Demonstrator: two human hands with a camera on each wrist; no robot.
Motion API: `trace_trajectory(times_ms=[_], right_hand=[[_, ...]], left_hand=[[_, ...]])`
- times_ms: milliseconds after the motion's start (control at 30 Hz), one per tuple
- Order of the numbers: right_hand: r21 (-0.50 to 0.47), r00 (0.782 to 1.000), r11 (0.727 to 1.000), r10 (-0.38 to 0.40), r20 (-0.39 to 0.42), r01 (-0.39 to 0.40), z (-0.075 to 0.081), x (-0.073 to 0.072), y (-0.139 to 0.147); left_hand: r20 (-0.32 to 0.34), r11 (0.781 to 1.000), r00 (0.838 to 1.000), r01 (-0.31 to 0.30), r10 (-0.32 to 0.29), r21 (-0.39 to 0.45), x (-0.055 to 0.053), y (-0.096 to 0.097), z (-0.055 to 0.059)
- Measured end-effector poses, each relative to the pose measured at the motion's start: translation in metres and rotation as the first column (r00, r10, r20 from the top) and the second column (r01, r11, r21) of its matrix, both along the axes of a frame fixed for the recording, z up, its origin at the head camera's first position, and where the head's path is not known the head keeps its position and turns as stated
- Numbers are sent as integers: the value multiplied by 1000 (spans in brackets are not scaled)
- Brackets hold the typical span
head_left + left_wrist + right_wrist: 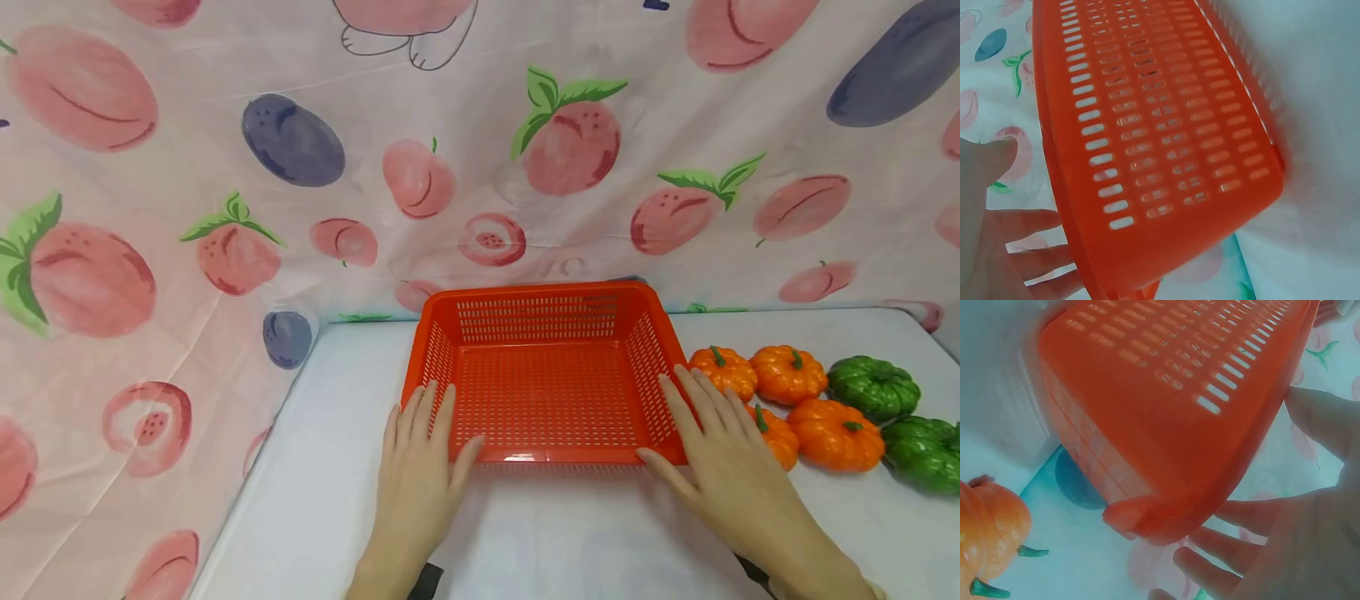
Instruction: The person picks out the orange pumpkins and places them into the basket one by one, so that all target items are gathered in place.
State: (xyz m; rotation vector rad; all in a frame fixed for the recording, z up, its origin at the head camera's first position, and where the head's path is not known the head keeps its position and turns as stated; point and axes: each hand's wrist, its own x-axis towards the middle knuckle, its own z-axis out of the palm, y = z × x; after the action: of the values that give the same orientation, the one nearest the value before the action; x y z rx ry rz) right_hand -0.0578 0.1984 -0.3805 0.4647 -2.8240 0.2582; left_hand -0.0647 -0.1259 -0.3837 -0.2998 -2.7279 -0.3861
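A red plastic basket [558,456] with slotted walls stands on the white table, its inside bare. At its front left corner is my left hand [416,479], fingers extended over the rim and thumb near the front edge. My right hand [731,471] lies at the front right corner in much the same way, fingers spread along the side rim. In the left wrist view the fingertips [1047,219] meet the edge of the basket [1166,240]. The right wrist view has straight fingers [1254,515] right at the basket's rim [1169,528].
Several orange pumpkins [836,435] sit right of the basket, close by my right hand. Two green pumpkins [873,387] stand farther right. Behind the table hangs a fruit-printed cloth [487,167], which also runs along the left side.
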Motion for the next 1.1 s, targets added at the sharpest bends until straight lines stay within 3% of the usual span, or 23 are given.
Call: trace_trajectory(times_ms=[200,467,633,1100], right_hand=[[-24,1000,1000,9,-6,-9,3,0,4],[-55,997,998,-31,73,35,8,-2,11],[-54,996,998,-37,82,41,8,-3,15],[-143,1000,990,-1,-20,-1,9,-5,27]], left_hand=[[6,999,1000,-10,10,32,-2,-5,1],[-29,997,1000,-6,8,72,-3,-11,3],[-52,996,999,-2,7,86,-4,-15,2],[-80,987,996,-11,24,158,-7,-24,2]])
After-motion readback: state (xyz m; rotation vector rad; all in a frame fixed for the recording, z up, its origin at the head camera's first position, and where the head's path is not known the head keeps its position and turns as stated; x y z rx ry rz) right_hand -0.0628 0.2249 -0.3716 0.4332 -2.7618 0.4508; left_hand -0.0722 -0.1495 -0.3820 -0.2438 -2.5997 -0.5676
